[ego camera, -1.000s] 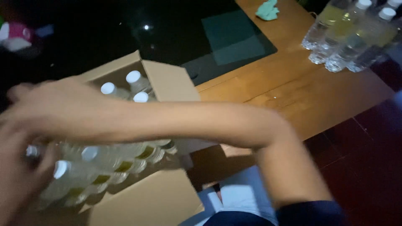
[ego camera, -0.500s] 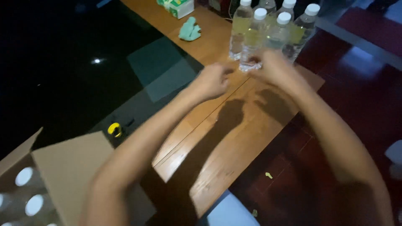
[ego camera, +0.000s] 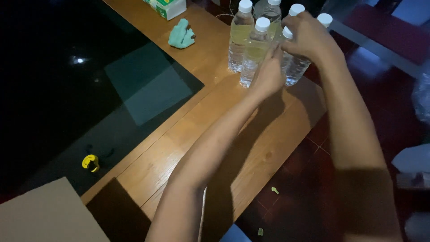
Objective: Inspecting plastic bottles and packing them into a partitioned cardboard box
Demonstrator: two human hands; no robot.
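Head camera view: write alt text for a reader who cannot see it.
Both hands reach a cluster of clear water bottles with white caps on a wooden table: the left hand against the front bottles, the right hand over the caps. A green cloth lies further left, beside a dark glass panel.

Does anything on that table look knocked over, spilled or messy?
Nothing is spilled. The water bottles stand upright and capped, with the left hand and right hand on them. Only a crumpled green cloth lies loose, and small scraps dot the floor.
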